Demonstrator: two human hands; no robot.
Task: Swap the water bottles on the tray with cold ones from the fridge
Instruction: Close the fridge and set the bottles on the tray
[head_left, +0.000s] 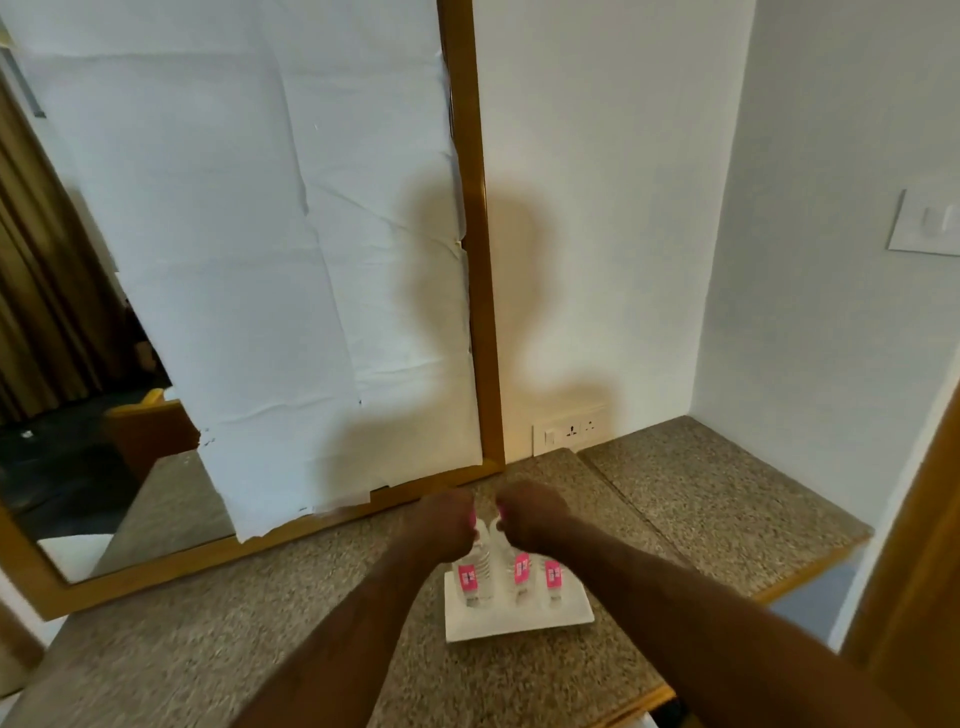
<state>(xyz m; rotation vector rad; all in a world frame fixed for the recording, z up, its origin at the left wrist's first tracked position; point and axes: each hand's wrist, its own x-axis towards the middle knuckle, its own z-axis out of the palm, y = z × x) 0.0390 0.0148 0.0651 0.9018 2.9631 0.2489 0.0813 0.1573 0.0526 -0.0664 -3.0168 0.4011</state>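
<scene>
A white tray (509, 618) lies on the speckled granite counter (208, 639). Three clear water bottles with pink labels and pink caps stand on it in a row. My left hand (444, 522) is closed over the cap of the left bottle (470, 579). My right hand (530, 514) grips the top of the middle bottle (519, 571). The right bottle (554, 577) stands free beside my right forearm. Both bottle bases appear to rest on the tray. No fridge is in view.
A wood-framed mirror (480, 260) covered with white paper leans on the wall behind the counter. A wall socket (569, 431) sits just above the counter at the back. A light switch (930, 221) is on the right wall. A wooden door edge (914, 571) stands at far right.
</scene>
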